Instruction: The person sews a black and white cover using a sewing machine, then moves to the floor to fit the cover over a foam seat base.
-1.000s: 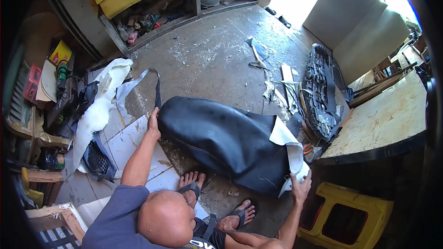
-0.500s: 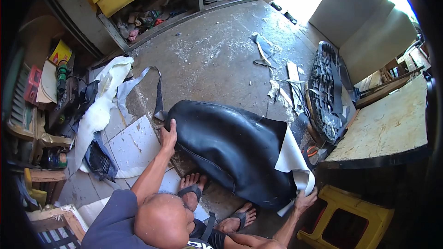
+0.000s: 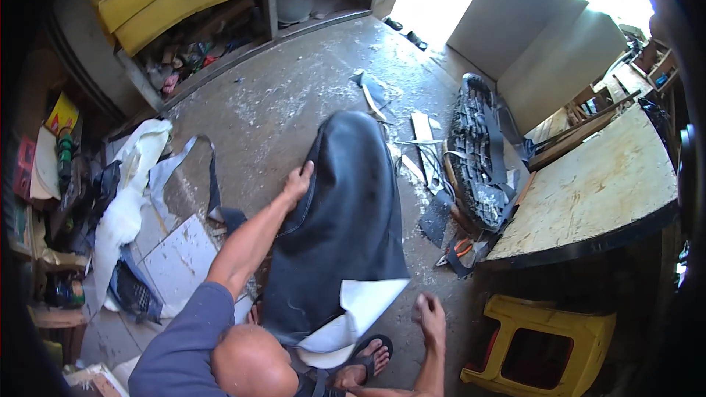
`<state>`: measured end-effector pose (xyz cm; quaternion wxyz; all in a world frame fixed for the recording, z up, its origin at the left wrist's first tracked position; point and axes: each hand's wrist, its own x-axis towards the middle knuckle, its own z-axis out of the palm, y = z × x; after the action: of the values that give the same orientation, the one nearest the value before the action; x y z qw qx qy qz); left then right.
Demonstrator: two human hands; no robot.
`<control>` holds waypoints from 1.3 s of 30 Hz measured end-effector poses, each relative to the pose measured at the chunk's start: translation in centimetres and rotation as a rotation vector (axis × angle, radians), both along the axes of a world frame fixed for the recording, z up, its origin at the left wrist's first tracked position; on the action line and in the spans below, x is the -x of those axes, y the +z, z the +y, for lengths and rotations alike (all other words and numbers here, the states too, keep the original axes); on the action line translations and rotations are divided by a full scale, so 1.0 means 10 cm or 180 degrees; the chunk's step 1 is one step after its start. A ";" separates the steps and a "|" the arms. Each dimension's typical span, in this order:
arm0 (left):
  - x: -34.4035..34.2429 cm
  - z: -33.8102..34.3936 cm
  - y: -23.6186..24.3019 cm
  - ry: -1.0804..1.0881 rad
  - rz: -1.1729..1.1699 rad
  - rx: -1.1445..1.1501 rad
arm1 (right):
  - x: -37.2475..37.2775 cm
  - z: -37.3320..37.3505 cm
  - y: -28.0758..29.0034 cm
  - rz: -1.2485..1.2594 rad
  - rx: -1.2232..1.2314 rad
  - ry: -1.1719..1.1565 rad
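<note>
A long black seat cover (image 3: 338,198), probably with padding in its rounded far end, stands lengthwise in front of me. Its loose near end is folded back and shows the white underside (image 3: 368,305). My left hand (image 3: 298,182) is closed on the seam at the cover's left edge. To the right of the folded end, my right hand (image 3: 429,316) hangs apart from the cover with its fingers curled in; nothing shows in it. My sandalled foot (image 3: 371,360) is beside the near end.
A black ribbed seat base (image 3: 474,154) leans on the right, with orange-handled pliers (image 3: 462,248) and offcuts around it. A pale board (image 3: 588,184) and a yellow stool (image 3: 544,345) are at right. White padding (image 3: 125,206) lies left. Yellow cushions (image 3: 184,0) are at the far left.
The cover has swung from lying crosswise to pointing away from me, its white-backed end now near my feet. My right hand has let go of that end. My view has shifted right.
</note>
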<state>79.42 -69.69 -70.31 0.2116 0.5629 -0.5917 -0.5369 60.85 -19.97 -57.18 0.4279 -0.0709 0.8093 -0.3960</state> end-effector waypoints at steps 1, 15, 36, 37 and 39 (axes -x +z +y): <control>0.28 0.19 0.03 -0.0220 -0.0096 0.0211 | 0.01 -0.27 -0.08 0.0310 0.0516 -0.0768; 0.50 1.09 0.39 -0.0346 -0.1011 0.0797 | 0.69 -0.61 -1.00 -0.0828 0.0621 -0.0962; 0.04 0.73 -0.06 -0.0883 -0.0563 0.0611 | 0.46 -0.51 -0.94 0.0221 -0.0416 -0.0086; 0.07 0.66 -0.06 -0.0972 -0.0653 0.0527 | 0.60 -0.52 -0.93 0.0140 -0.0479 0.0090; 0.31 0.49 0.13 -0.0998 -0.0862 0.0767 | 0.91 -0.53 -1.00 0.0766 -0.0690 0.0378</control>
<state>76.32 -64.82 -69.00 0.1101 0.5017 -0.7546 -0.4084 51.71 -25.26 -67.22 0.3557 -0.1190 0.8871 -0.2691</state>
